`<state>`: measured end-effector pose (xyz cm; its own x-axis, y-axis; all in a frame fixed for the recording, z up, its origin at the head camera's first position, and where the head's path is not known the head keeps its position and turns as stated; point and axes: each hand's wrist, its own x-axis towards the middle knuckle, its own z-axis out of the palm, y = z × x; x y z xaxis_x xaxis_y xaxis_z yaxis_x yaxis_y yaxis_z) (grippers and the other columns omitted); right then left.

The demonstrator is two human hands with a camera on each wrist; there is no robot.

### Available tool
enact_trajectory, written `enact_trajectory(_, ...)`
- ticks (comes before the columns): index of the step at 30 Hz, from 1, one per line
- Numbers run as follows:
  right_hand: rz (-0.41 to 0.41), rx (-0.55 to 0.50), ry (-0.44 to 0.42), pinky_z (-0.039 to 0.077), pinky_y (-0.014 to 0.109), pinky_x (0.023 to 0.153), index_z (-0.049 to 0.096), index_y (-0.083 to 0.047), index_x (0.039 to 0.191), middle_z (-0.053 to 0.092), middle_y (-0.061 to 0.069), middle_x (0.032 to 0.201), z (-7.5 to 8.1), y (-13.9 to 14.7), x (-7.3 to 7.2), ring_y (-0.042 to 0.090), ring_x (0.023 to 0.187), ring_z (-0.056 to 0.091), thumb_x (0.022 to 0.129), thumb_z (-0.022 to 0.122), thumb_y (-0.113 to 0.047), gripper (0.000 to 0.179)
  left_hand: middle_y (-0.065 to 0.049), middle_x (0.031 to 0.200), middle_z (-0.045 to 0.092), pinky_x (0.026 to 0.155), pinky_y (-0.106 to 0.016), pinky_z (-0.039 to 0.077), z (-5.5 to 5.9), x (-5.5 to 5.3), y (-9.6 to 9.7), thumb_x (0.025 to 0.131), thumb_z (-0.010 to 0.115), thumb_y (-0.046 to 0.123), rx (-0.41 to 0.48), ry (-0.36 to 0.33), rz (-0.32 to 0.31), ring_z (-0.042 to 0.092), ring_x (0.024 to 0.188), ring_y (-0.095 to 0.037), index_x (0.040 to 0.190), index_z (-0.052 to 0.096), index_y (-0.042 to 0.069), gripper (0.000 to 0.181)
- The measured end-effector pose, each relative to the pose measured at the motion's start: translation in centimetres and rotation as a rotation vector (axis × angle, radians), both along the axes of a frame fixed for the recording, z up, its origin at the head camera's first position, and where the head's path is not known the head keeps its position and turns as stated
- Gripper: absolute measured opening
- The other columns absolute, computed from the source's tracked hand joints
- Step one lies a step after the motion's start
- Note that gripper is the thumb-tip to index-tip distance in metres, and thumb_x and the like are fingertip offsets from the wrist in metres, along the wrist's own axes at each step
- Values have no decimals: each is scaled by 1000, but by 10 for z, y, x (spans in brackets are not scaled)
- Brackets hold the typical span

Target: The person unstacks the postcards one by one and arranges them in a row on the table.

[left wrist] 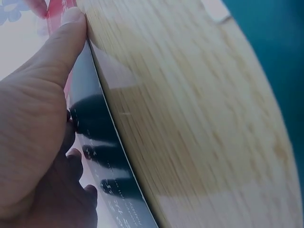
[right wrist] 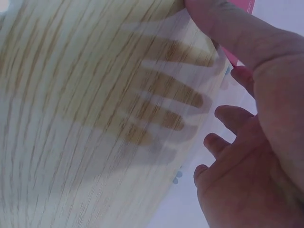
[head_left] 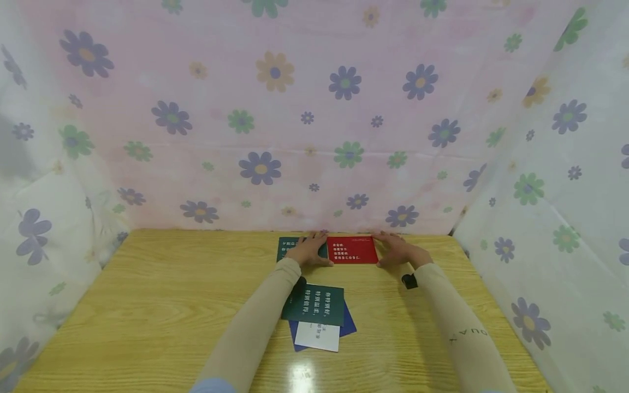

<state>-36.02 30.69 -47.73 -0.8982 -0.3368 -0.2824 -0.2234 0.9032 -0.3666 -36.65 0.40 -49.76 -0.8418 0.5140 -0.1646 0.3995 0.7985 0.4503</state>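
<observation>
A red card (head_left: 351, 251) with white writing lies flat at the table's far edge, beside a dark green card (head_left: 285, 249). My left hand (head_left: 308, 251) reaches over the green card, its thumb at the red card's near left corner and its fingers towards the far edge. At the opposite end, my right hand (head_left: 397, 249) has its thumb by the near right corner and its index finger by the far right corner. The right wrist view shows the other right fingers (right wrist: 232, 118) spread and loose. Part of the green card is hidden under the left hand.
Nearer on the wooden table (head_left: 196, 305) is an overlapping pile: another dark green card (head_left: 319, 305), a blue card (head_left: 349, 323) and a white card (head_left: 319, 337). A flowered curtain (head_left: 304, 136) rises behind the table's far edge and along both sides.
</observation>
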Motion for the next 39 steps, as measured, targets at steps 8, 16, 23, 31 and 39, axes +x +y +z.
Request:
enact_trajectory(8,27,-57,57,24,72,117,30,-5,160,16,31,165,-9,3,9,56,149,15,86,82,-22,93,-7,171,18,128,-53,6,0,4,-4,91,73,47,15,11,-13,7,159,-32,164,19,12,98)
enact_trajectory(16,13,-275,123,19,76,115,29,4,157,14,31,165,-8,-3,44,56,150,8,92,77,-24,86,-10,170,19,127,-58,6,8,22,-14,96,67,47,11,80,-65,8,158,-35,163,20,9,91)
enact_trajectory(23,73,-328,146,20,76,115,31,5,156,18,30,165,-13,-23,82,54,151,9,94,73,-26,81,-8,170,21,127,-60,9,10,54,-31,97,64,50,-33,94,-113,10,158,-33,162,26,9,86)
enact_trajectory(31,135,-286,58,18,73,118,35,-3,157,15,24,168,-25,-51,117,49,153,8,89,78,-34,87,-8,168,25,127,-57,7,2,90,-62,93,69,51,-3,50,-111,11,158,-33,161,29,9,89)
enact_trajectory(39,155,-230,19,16,69,121,34,-6,159,14,20,169,-23,-68,139,46,155,4,86,79,-44,94,-9,168,26,128,-53,9,-2,120,-83,89,74,53,-4,30,-84,11,158,-31,160,31,8,95)
